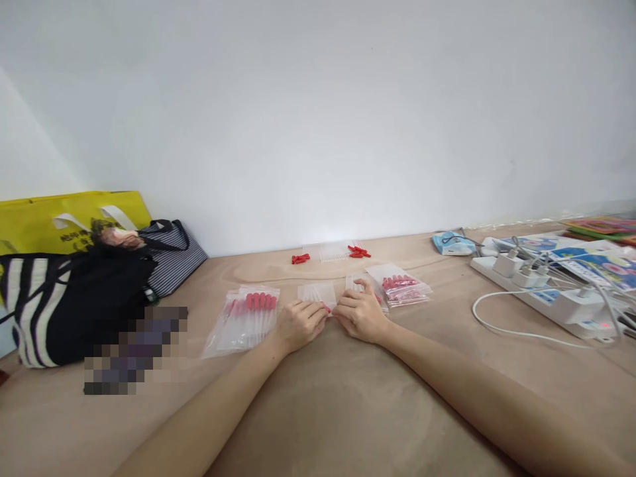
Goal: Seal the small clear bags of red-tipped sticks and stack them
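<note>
Pinching: left hand (301, 323) and right hand (361, 313), together on one clear bag (318, 291).
Filled bags (247, 318): two piles flanking clear bag.
Red caps (301, 258): two heaps behind.

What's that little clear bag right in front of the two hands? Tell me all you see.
The small clear bag is a flat, see-through plastic pouch, seemingly holding thin clear tubes. It lies on the beige table between the left pile of bags and the right pile of bags, both with red-tipped contents. The left hand and right hand meet at its near edge, fingertips touching it; a pink-red bit shows there. Its seal cannot be made out.
</note>
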`<control>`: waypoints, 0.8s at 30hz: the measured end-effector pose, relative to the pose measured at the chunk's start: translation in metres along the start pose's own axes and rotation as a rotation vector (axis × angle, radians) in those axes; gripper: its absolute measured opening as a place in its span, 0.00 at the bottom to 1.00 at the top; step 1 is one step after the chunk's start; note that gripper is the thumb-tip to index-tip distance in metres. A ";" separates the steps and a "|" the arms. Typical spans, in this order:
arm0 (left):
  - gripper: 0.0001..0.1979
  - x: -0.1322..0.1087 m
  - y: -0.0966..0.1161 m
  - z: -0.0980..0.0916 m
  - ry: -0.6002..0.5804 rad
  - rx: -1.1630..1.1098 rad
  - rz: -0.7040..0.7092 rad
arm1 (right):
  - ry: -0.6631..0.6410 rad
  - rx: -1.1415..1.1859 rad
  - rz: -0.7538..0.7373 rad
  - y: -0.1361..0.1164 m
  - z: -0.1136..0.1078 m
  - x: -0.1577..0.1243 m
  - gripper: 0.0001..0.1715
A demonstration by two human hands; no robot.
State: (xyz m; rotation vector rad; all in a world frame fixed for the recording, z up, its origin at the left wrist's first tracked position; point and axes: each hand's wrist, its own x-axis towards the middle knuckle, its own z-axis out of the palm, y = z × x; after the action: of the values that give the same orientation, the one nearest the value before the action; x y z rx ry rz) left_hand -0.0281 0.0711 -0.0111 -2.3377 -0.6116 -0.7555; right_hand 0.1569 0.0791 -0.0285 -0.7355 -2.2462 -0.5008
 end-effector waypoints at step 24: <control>0.08 -0.027 -0.003 -0.022 -0.043 -0.107 -0.122 | 0.053 0.021 0.016 -0.001 -0.003 -0.005 0.09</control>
State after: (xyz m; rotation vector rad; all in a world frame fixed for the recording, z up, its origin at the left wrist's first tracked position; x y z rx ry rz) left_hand -0.0571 0.0526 -0.0126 -2.4373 -0.7554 -0.8131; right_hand 0.1604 0.0749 -0.0304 -0.7204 -2.1917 -0.4826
